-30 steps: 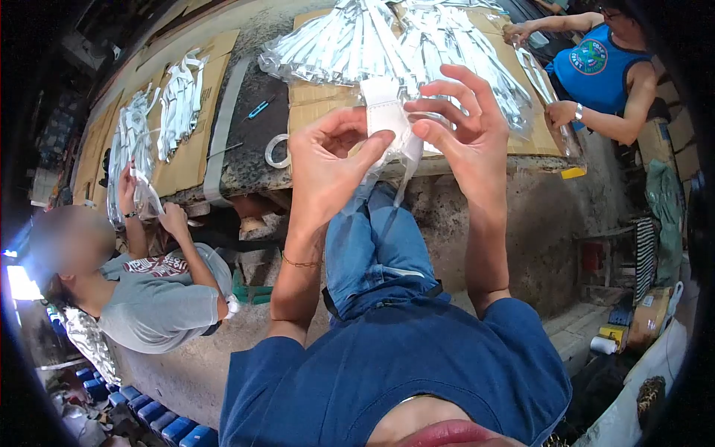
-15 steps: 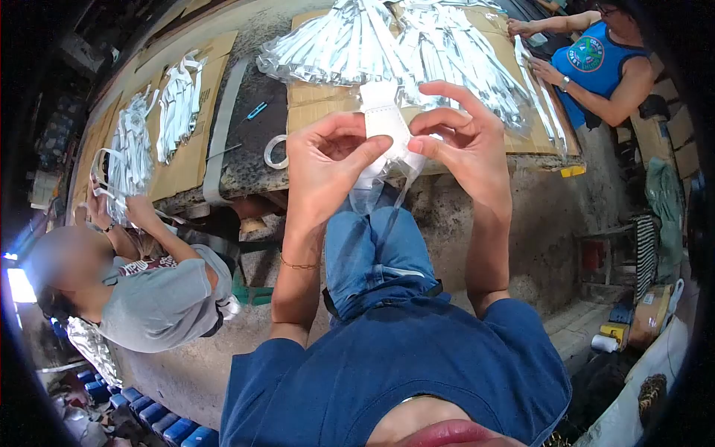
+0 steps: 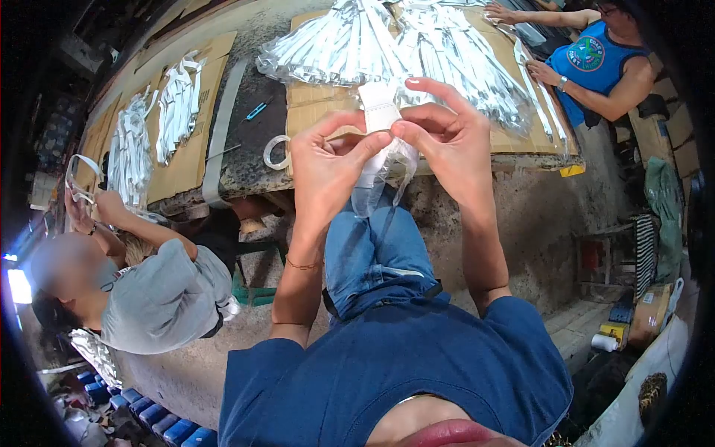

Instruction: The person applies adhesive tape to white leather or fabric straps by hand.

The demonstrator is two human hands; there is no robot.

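A white strap with a line of stitching across it is held up before me at the table's front edge. Clear plastic film hangs from its lower part. My left hand pinches the strap's left side between thumb and fingers. On the other side, my right hand is closed with its thumb at the strap and film, its index finger raised above. The two thumbs nearly meet over the strap. Behind my hands lie fanned bundles of white straps in clear plastic.
A roll of tape and a blue cutter lie on the dark tabletop. More white straps rest on cardboard to the left. One person in grey handles a strap at left; another in blue stands at right.
My right hand has moved left, bringing its thumb close to my left thumb. The person at left has shifted a strap leftward, and the person at right has reached further across the table.
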